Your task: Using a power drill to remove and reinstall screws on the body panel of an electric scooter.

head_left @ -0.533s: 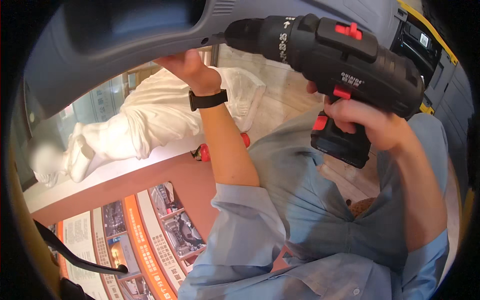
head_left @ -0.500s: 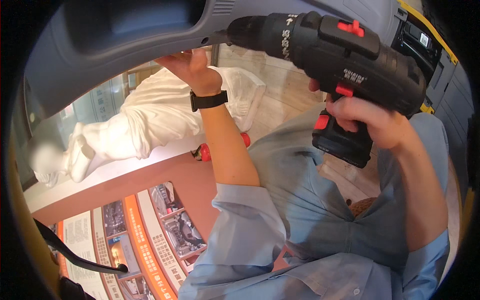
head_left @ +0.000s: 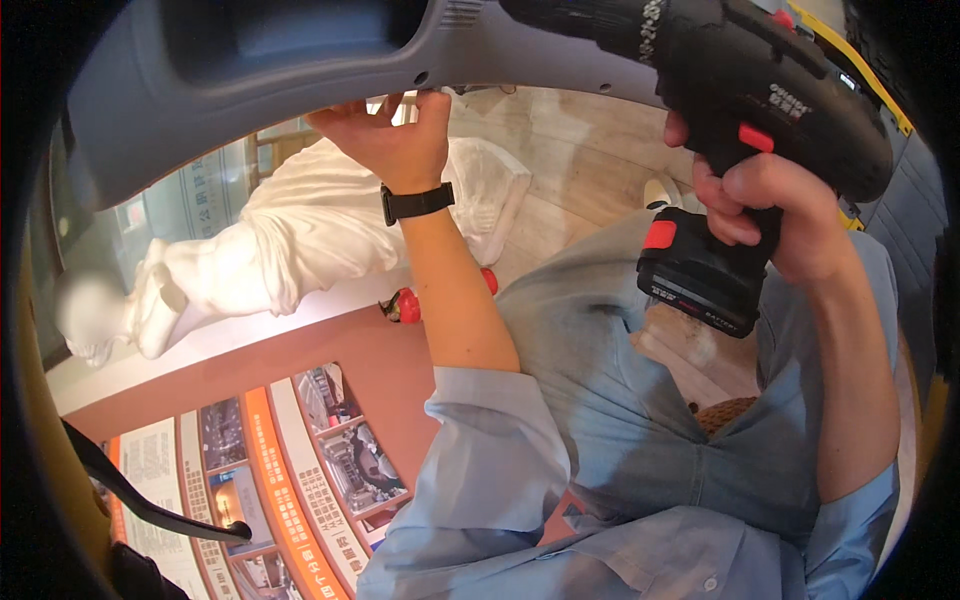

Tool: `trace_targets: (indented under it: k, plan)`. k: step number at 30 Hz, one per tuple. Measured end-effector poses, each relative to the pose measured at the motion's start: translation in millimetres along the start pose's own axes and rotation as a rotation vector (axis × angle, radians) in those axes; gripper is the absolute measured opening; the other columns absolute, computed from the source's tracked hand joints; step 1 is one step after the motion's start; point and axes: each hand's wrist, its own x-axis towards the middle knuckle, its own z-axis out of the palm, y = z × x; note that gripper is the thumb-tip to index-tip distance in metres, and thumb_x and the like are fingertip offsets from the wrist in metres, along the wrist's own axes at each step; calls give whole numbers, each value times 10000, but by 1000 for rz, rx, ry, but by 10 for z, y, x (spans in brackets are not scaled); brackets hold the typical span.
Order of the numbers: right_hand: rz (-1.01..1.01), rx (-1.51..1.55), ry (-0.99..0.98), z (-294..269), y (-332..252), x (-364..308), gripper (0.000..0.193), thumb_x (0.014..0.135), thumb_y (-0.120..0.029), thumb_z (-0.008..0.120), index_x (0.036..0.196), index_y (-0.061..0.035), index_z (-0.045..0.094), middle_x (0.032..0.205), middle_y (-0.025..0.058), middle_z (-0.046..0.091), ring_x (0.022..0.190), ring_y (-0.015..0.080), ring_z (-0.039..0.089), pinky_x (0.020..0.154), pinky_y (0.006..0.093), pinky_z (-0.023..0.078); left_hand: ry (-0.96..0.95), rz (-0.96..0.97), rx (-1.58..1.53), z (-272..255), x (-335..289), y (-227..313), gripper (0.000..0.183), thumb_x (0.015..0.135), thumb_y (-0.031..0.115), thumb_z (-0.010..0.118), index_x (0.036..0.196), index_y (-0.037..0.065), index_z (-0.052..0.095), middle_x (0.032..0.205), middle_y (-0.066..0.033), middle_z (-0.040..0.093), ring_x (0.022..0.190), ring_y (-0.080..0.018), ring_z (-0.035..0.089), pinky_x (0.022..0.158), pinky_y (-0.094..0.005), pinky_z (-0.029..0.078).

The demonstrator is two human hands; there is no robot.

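Observation:
My right hand [head_left: 785,205] is wrapped round the handle of a black cordless drill [head_left: 770,100] with red buttons and a battery at its base. The drill's chuck end lies over a curved grey-blue plastic panel [head_left: 270,105], and its tip is hard to make out against it. At the panel's lower edge, my left hand [head_left: 400,145] has its fingers tucked partly behind the rim and its thumb up against it, near a dark round hole [head_left: 421,78]. A black band circles my left wrist. Another small hole [head_left: 605,87] shows farther right in the panel.
Beyond my left arm lies a white draped statue [head_left: 290,225] next to a small red object [head_left: 405,305]. A printed board with photos [head_left: 270,450] is at the lower left, near a black strap [head_left: 150,515]. A yellow-edged dark case [head_left: 880,85] stands at the right.
The drill has moved right and upward along the panel, away from the hole by my left hand, which is now uncovered. My left hand stays at the panel's edge, its thumb slightly shifted.

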Motion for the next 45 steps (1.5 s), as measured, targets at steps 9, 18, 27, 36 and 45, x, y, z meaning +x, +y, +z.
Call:
trace_targets:
  k: [9,18,27,36,45]
  plan:
    - [-48,120,129,30,-316,-63,503,642,-224,477,1074,34,489,573,-22,383,404,44,292,413,207,249,-6,-34,5,10,-39,69,940,595,-25,638,1379,64,126,1276,-146,408,1144,-253,475,779,-360,544]
    - [-84,627,-30,-135,-407,-150,408,739,-215,495,1102,-32,499,627,-34,411,432,42,327,466,224,326,62,-172,-103,86,-185,176,747,671,20,680,1311,10,295,1262,-156,440,1158,-240,478,765,-309,543]
    - [-72,653,-68,364,-18,68,384,754,-234,521,1100,-71,499,630,-31,404,449,55,337,470,232,321,-310,93,-4,-929,-161,-910,736,672,32,690,1341,23,384,1291,-179,479,1132,-289,523,840,-392,508]
    - [61,635,-239,-327,-158,-814,333,831,-201,538,1129,-54,517,650,-33,450,506,48,453,498,228,443,18,-36,-18,-493,393,-18,1010,558,142,731,1433,119,225,1405,-153,367,1264,-360,391,1058,-402,363]
    - [145,621,-66,111,-167,-789,352,772,-154,564,1090,-4,542,579,-49,430,415,27,408,445,181,404,25,-72,7,-343,277,-114,989,565,154,722,1433,195,250,1383,-105,408,1242,-366,421,1006,-433,428]
